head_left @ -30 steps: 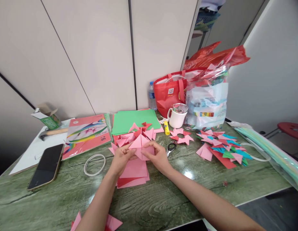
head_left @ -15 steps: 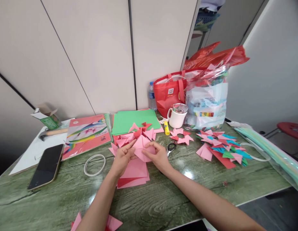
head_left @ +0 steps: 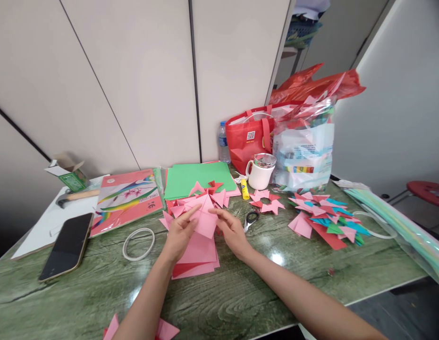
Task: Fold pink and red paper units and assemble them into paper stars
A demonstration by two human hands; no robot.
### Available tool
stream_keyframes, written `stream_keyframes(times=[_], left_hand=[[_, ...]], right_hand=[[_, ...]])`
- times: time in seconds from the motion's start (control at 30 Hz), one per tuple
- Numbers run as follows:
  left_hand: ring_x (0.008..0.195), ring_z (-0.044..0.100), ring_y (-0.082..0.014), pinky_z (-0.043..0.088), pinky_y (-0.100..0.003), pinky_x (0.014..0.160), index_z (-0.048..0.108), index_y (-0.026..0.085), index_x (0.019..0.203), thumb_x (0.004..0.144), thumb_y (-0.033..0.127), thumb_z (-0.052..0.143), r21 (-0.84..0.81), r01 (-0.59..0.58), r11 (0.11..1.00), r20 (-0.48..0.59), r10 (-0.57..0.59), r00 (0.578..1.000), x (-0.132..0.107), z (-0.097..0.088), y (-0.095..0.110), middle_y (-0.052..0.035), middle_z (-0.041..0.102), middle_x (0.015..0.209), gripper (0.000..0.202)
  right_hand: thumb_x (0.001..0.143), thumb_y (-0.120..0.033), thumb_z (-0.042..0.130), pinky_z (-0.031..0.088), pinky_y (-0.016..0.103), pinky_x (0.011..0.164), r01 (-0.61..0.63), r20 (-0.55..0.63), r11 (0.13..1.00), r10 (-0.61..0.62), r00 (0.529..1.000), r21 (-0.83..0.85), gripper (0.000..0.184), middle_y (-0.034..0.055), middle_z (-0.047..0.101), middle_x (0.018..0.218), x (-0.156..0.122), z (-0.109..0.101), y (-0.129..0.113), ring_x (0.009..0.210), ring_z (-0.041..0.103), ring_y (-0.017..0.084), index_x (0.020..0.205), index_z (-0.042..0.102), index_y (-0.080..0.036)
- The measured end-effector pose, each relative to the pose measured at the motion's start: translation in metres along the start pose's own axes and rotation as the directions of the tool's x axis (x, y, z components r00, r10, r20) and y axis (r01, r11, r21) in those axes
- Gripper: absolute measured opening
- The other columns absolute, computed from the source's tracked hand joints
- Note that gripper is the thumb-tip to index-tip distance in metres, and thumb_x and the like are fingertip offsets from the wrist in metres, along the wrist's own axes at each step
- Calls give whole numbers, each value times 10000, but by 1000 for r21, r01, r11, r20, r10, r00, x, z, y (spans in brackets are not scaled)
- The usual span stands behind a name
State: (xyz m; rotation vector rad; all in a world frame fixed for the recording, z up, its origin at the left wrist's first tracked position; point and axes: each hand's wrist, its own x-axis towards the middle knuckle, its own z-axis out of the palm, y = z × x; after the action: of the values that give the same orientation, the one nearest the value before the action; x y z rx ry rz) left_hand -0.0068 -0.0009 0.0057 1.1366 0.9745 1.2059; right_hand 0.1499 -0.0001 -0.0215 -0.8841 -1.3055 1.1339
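Note:
A pink sheet of origami paper (head_left: 206, 222) with crease lines is held up between both hands, over a stack of pink and red paper squares (head_left: 196, 257). My left hand (head_left: 180, 233) pinches its left side between thumb and fingers. At the right edge, the fingers of my right hand (head_left: 232, 231) are closed on the same sheet near its upper corner. Just behind it lies a pile of folded pink and red paper pieces (head_left: 184, 206), partly hidden by the held sheet. More folded pieces (head_left: 167, 329) show at the near edge, partly behind my left forearm.
Scissors (head_left: 251, 219), a glue stick (head_left: 245, 189), a white mug (head_left: 262, 172) and a folded paper ring (head_left: 266, 202) are right of the pile. Green paper (head_left: 200, 179) lies behind. A phone (head_left: 67, 245), a white ring (head_left: 139, 244) and a hammer (head_left: 78, 196) are leftward.
The pink sheet has turned in the hands and now hangs tilted, its lower corner further right. My right hand has shifted its fingers from the sheet's front to its right edge.

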Motion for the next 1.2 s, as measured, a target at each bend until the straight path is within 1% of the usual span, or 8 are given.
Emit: stream_keyframes(times=[0.1,0.23,0.4,0.57,0.77,0.93,1.07,1.2], left_hand=[[741,590,-166,471,-270,677,607,182,1169,652,273,720,-97,8,995,-24,-11,1000,1,0,2,-63,681,831,536],[726,599,-146,477,-245,662,579,202,1200,644,212,730,-154,27,988,-9,-29,1000,0,1,7,-57,688,861,576],[815,623,-165,491,-244,700,640,185,1116,628,172,742,-210,50,976,-15,-54,998,-1,1,9,-86,690,995,499],[868,629,-192,490,-271,741,671,154,1060,639,171,736,-242,65,968,10,-65,998,-1,1,8,-99,706,964,427],[872,624,-186,483,-270,747,671,168,1060,629,161,745,-270,75,960,35,-68,997,-3,4,10,-93,706,965,437],[838,615,-164,475,-264,754,655,182,1087,608,137,760,-288,39,957,24,-33,999,-1,4,8,-78,691,990,492],[724,573,-100,456,-190,644,634,169,1119,627,119,748,-215,58,975,62,-45,997,-2,1,6,-63,679,987,508],[832,571,-138,472,-253,746,635,187,1122,680,169,715,-209,61,976,93,-42,995,-4,2,6,-60,660,1015,450]], right_hand=[[689,-73,408,477,297,717,94,34,995,-93,995,-22,429,27,603,990,0,1,-1,875,575,179,1029,608,-242],[673,-32,464,426,334,829,225,71,950,-214,974,-217,382,41,580,951,1,-1,0,944,537,198,951,634,-232],[696,-103,601,434,292,711,222,148,940,-189,971,-260,238,30,539,852,2,-5,1,804,528,176,896,651,-223],[620,-190,743,445,277,692,193,200,960,-153,968,-203,322,39,503,947,3,-7,3,854,520,181,929,662,-233],[600,-258,768,451,234,587,166,139,982,-153,978,-90,204,49,485,962,4,-6,5,858,523,185,790,700,-226],[647,-315,738,418,222,525,156,142,985,-144,979,-77,126,48,490,951,4,-5,1,758,515,149,730,717,-223],[646,-354,738,406,221,527,165,49,976,-160,986,-145,182,28,498,845,3,-5,-4,714,501,139,666,652,-195],[642,-366,737,415,227,510,102,-36,993,-104,994,-64,252,-13,496,718,4,-3,-1,605,499,121,699,561,-195]])
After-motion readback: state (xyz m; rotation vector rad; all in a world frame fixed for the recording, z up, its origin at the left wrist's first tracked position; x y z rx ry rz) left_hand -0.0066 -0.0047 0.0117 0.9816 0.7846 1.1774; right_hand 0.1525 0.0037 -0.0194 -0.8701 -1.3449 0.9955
